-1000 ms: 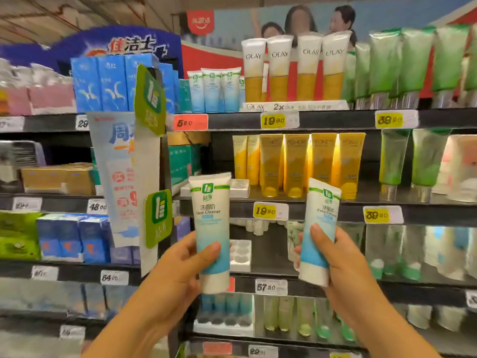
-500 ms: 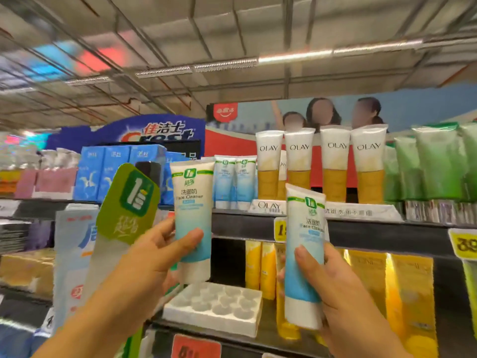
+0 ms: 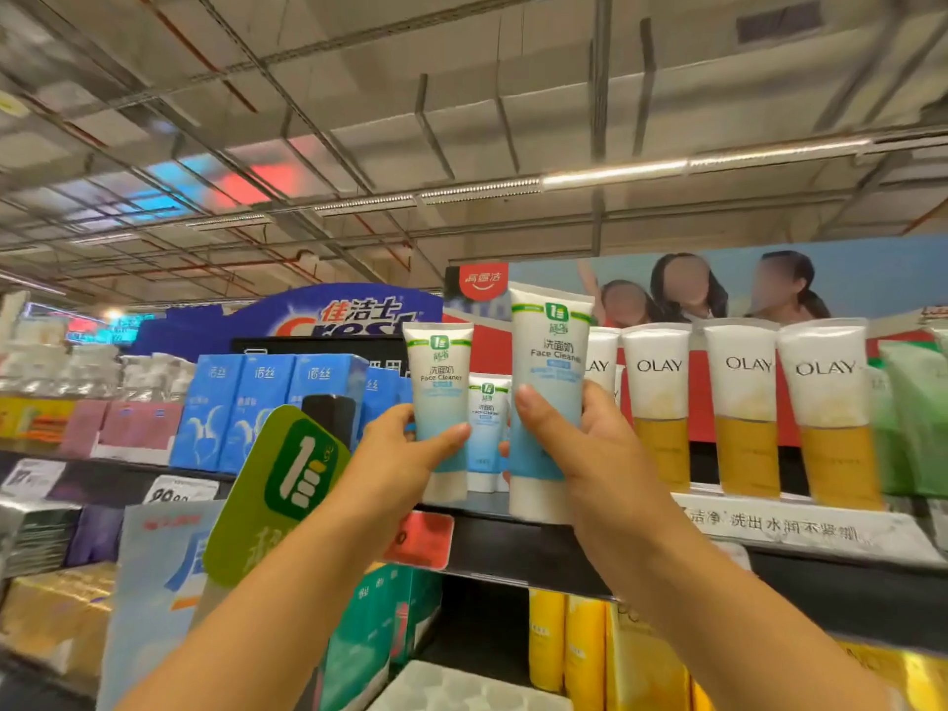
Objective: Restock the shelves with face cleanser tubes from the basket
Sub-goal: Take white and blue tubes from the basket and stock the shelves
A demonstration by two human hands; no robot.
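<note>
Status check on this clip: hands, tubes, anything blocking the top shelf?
Left hand grips one white-and-blue face cleanser tube; right hand grips a second. Both upright at top shelf edge. Matching tubes already stand behind, between them; Olay tubes right.

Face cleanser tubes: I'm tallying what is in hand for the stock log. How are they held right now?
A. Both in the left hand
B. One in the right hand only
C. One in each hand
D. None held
C: the left hand grips one face cleanser tube and the right hand grips another, both raised at the top shelf.
</note>
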